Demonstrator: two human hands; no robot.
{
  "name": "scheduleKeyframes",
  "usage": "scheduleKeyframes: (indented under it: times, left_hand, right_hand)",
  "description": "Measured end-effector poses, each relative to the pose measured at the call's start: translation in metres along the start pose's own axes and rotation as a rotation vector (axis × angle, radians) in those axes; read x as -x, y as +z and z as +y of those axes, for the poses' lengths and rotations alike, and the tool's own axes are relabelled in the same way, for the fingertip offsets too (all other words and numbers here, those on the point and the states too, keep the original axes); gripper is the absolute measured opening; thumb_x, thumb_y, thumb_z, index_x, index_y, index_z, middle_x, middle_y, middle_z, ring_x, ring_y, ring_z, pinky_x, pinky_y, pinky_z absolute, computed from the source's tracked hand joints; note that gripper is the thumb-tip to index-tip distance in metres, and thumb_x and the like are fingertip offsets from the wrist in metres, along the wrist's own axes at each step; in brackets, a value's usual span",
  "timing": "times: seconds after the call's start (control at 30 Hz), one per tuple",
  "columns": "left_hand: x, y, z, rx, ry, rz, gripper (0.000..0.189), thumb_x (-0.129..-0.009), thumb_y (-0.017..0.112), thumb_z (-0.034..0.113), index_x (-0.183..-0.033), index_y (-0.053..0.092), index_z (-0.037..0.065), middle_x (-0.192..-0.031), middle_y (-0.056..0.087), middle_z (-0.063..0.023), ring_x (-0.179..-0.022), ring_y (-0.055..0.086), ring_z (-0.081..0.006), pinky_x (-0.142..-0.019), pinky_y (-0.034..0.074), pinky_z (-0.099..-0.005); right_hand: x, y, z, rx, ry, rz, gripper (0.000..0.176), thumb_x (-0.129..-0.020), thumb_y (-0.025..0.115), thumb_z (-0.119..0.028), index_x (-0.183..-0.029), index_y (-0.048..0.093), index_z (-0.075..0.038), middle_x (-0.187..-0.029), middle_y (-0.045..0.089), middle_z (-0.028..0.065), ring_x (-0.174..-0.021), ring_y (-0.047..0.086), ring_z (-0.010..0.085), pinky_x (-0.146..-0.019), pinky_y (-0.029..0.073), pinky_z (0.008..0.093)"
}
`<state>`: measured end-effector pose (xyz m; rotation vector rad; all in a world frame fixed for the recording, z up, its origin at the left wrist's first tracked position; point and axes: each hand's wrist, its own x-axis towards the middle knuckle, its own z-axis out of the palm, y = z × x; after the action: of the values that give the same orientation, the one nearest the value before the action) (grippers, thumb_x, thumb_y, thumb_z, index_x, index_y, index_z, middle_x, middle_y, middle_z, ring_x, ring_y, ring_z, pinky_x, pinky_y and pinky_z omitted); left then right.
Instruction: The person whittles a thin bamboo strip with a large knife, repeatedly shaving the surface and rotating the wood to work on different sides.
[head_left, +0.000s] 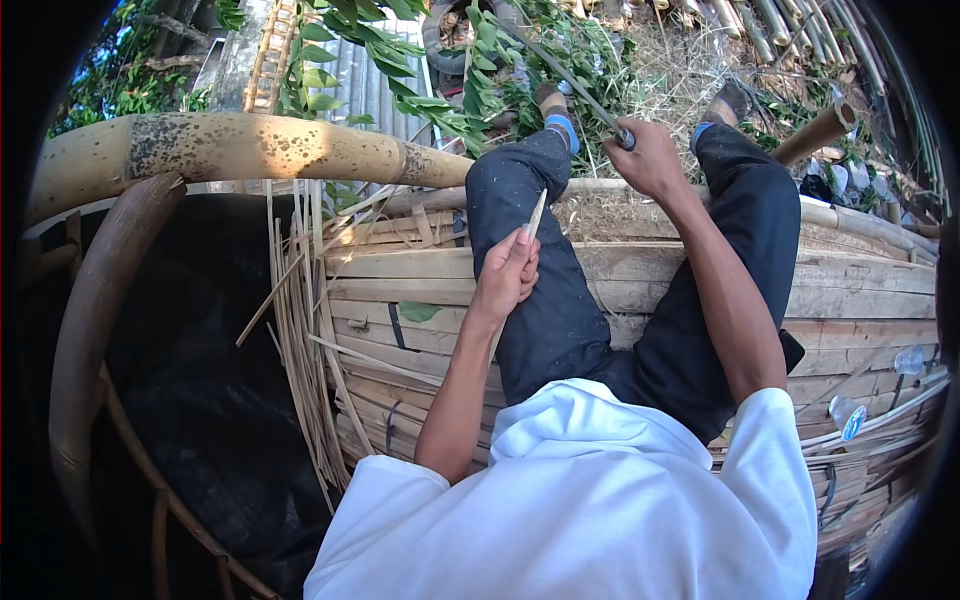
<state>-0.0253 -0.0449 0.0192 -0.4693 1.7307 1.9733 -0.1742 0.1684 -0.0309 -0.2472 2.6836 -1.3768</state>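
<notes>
Your left hand (pixel 505 275) is closed around a thin bamboo strip (pixel 537 213), held upright over your left thigh. Your right hand (pixel 650 158) is fisted on a long dark tool (pixel 570 80), likely a knife, by your knees. Many slim strips (pixel 300 320) already lie heaped on the bamboo platform (pixel 860 300) to your left. The one you hold looks unfinished.

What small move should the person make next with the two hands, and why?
Probably bring the right hand with its long blade toward the thin bamboo strip that the left hand holds up. Blade and strip are apart now, so the blade cannot work on the strip yet.
</notes>
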Motion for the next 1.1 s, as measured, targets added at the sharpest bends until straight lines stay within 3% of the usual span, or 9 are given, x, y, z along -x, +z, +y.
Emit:
scheduleKeyframes:
  times: [0.2, 0.53, 0.57, 0.63, 0.73, 0.8, 0.93, 1.0, 1.1]
  left_hand:
    - [0.002, 0.009, -0.002, -0.065, 0.017, 0.125, 0.037, -0.101, 0.040, 0.040, -0.086, 0.049, 0.008, -0.060, 0.031, 0.0076, -0.048, 0.025, 0.0005, -0.041, 0.018, -0.0175]
    - [0.000, 0.016, -0.009, -0.099, 0.041, 0.179, 0.033, -0.100, 0.044, 0.034, -0.105, 0.059, 0.006, -0.063, 0.034, 0.0081, -0.049, 0.027, 0.0008, -0.042, 0.020, -0.0170]
    - [-0.002, 0.015, -0.017, -0.182, 0.125, 0.211, 0.032, -0.100, 0.044, 0.033, -0.107, 0.059, 0.006, -0.063, 0.035, 0.0079, -0.049, 0.028, 0.0007, -0.043, 0.020, -0.0168]
    - [-0.004, 0.017, -0.022, -0.268, 0.207, 0.243, 0.031, -0.100, 0.045, 0.032, -0.109, 0.059, 0.006, -0.063, 0.035, 0.0076, -0.049, 0.028, 0.0006, -0.043, 0.020, -0.0166]
    - [-0.006, 0.022, -0.026, -0.480, 0.310, 0.356, 0.030, -0.100, 0.047, 0.028, -0.107, 0.061, 0.002, -0.066, 0.049, 0.0036, -0.051, 0.040, -0.0043, -0.045, 0.032, -0.0224]
    - [-0.009, 0.028, -0.027, -0.772, 0.590, 0.523, 0.031, -0.100, 0.047, 0.025, -0.105, 0.061, -0.001, -0.074, 0.062, -0.0063, -0.055, 0.052, -0.0145, -0.052, 0.041, -0.0316]
    - [-0.004, 0.036, -0.022, -0.856, 0.447, 0.568, 0.029, -0.099, 0.046, 0.022, -0.105, 0.061, -0.002, -0.080, 0.065, -0.0158, -0.061, 0.058, -0.0235, -0.059, 0.045, -0.0383]
    - [-0.005, 0.036, -0.021, -0.896, 0.400, 0.548, 0.028, -0.099, 0.046, 0.023, -0.103, 0.061, -0.001, -0.069, 0.059, -0.0174, -0.057, 0.056, -0.0234, -0.056, 0.043, -0.0361]
    - [0.010, 0.039, -0.017, -0.869, 0.476, 0.614, 0.029, -0.099, 0.045, 0.025, -0.099, 0.059, -0.001, -0.063, 0.054, -0.0156, -0.055, 0.053, -0.0202, -0.053, 0.041, -0.0346]
  right_hand:
    - [0.021, 0.025, 0.000, 0.033, -0.334, -0.108, 0.018, -0.072, 0.068, -0.023, -0.077, 0.062, -0.008, -0.062, 0.060, 0.0172, -0.064, 0.061, 0.0382, -0.059, 0.048, 0.0462]
    - [0.050, 0.037, -0.027, 0.224, -0.423, -0.241, 0.017, -0.066, 0.065, -0.023, -0.076, 0.060, -0.009, -0.060, 0.060, 0.0157, -0.062, 0.062, 0.0370, -0.057, 0.049, 0.0476]
    - [0.053, 0.038, -0.030, 0.220, -0.423, -0.224, 0.015, -0.066, 0.063, -0.022, -0.073, 0.059, -0.010, -0.060, 0.060, 0.0151, -0.061, 0.062, 0.0365, -0.057, 0.048, 0.0478]
    - [0.055, 0.039, -0.036, 0.210, -0.385, -0.246, 0.015, -0.067, 0.063, -0.022, -0.073, 0.059, -0.009, -0.062, 0.061, 0.0158, -0.062, 0.062, 0.0367, -0.058, 0.049, 0.0478]
    - [0.056, 0.039, -0.040, 0.225, -0.338, -0.245, 0.017, -0.067, 0.063, -0.022, -0.075, 0.060, -0.008, -0.063, 0.062, 0.0166, -0.063, 0.063, 0.0371, -0.060, 0.050, 0.0478]
    - [0.057, 0.036, -0.044, 0.248, -0.247, -0.308, 0.022, -0.068, 0.063, -0.023, -0.081, 0.066, -0.005, -0.069, 0.065, 0.0196, -0.068, 0.065, 0.0370, -0.064, 0.053, 0.0462]
    - [0.056, 0.041, -0.039, 0.259, -0.211, -0.329, 0.022, -0.066, 0.064, -0.023, -0.078, 0.067, -0.005, -0.071, 0.065, 0.0202, -0.069, 0.066, 0.0372, -0.066, 0.053, 0.0457]
    - [0.051, 0.043, -0.032, 0.305, -0.207, -0.367, 0.023, -0.066, 0.065, -0.023, -0.079, 0.068, -0.004, -0.074, 0.066, 0.0211, -0.071, 0.066, 0.0370, -0.067, 0.054, 0.0447]
    - [0.016, 0.024, 0.002, 0.406, 0.209, -0.331, 0.023, -0.074, 0.063, -0.022, -0.084, 0.070, -0.002, -0.081, 0.068, 0.0198, -0.074, 0.068, 0.0341, -0.068, 0.055, 0.0432]
